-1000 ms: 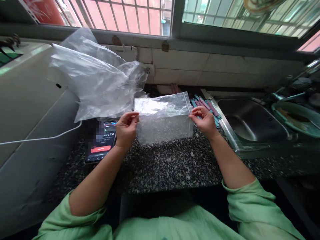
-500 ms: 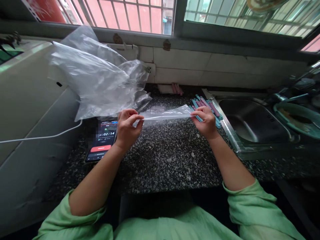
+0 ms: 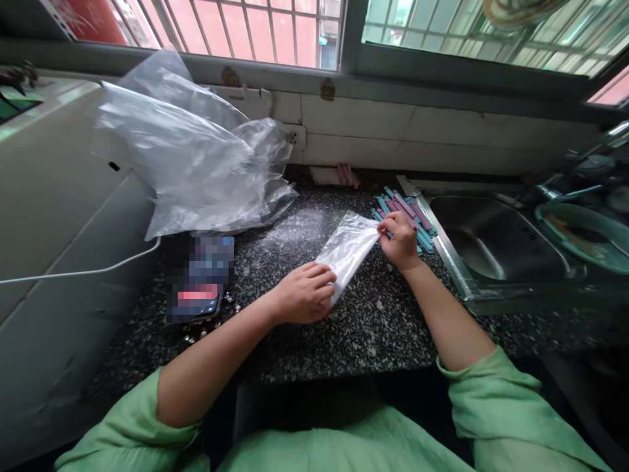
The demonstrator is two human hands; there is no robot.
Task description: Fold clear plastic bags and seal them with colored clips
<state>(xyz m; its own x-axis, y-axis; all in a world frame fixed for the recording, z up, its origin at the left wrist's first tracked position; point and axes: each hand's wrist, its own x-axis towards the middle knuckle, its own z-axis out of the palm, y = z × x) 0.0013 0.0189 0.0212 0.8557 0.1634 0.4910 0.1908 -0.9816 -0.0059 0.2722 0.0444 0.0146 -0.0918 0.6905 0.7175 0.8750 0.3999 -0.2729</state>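
Note:
A clear plastic bag (image 3: 346, 248) slants between my two hands over the speckled dark countertop (image 3: 363, 328). My left hand (image 3: 307, 293) is closed on its lower left end, the fingertips partly hidden behind the knuckles. At the upper right corner my right hand (image 3: 398, 239) pinches the bag between thumb and fingers. Just behind my right hand lies a loose pile of pink and turquoise sticks or strips (image 3: 403, 213); their exact kind I cannot make out.
A big heap of clear plastic (image 3: 191, 151) stands at the back left, above a phone (image 3: 201, 278) and near a white cable (image 3: 98, 270). To the right is a metal sink (image 3: 491, 236) with a green basin (image 3: 584, 236). More pink strips (image 3: 348, 175) lie by the wall.
My left hand has moved right and toward me, turning the bag from level to slanted. My right hand stays at its corner, shifted only slightly. The phone is less covered.

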